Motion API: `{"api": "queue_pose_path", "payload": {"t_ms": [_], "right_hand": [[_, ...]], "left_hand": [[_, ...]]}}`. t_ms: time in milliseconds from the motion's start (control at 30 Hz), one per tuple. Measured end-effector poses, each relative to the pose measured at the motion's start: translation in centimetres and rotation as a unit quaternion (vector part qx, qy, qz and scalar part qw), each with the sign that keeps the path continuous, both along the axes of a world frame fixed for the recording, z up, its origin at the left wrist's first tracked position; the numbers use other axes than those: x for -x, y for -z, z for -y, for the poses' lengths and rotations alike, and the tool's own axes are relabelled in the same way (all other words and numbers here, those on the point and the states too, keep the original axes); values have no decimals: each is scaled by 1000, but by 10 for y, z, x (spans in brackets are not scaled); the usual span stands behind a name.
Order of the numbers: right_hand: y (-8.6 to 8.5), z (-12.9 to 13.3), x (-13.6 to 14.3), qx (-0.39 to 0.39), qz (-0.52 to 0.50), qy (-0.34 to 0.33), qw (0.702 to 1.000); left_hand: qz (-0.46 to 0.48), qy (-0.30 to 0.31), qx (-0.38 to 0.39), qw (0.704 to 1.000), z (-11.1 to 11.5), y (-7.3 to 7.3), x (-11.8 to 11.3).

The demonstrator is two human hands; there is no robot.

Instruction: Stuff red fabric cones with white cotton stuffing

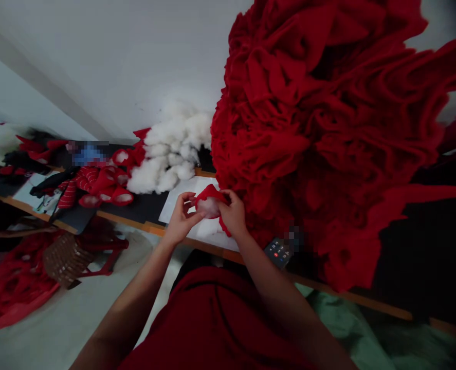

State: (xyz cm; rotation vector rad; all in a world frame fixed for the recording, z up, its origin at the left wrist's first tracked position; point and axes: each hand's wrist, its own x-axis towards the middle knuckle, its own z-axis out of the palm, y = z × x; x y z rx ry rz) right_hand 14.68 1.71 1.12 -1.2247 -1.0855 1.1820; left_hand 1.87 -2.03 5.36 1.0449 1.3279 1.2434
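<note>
1. My left hand (182, 218) gripped the left side of a small red cloth pouch (211, 192), thumb low and fingers higher up.
2. My right hand (233, 213) was clamped on the pouch's right side, its thumb over the edge.
3. The pouch sat between my two hands, above a white sheet (208, 235) on the table (155, 228), with white stuffing (208, 207) showing in its opening.
4. Just beyond the sheet, to the left, lay a fluffy white heap (169, 151).
5. A tall pile of red cloth (262, 128) rose at my right, near a phone (277, 253) with a lit screen.
</note>
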Motion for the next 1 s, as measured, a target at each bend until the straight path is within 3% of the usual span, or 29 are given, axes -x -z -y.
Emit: {"api": "queue_pose_path", "payload": {"t_ms": [167,267,367,500,667,867,933,1000], "right_hand": [[0,10,12,-70,26,-53,996],[9,14,17,-86,97,-34,991],[17,11,13,-50,88,7,995],[18,8,8,-34,50,3,998],[9,12,14,-53,33,-48,997],[6,15,12,-25,83,7,996],[9,16,10,-16,78,14,997],[12,16,10,-16,71,12,997]], "left_hand": [[-118,-121,-26,985,-6,17,2],[-175,-144,-27,974,-10,25,1],[-171,-119,-4,978,-7,22,3],[-101,-1,32,994,-2,10,7],[-217,-62,-34,974,-6,9,1],[-332,-105,-9,937,-5,16,-1],[-341,-95,1,935,-4,16,3],[-335,-48,0,941,-5,13,6]]}}
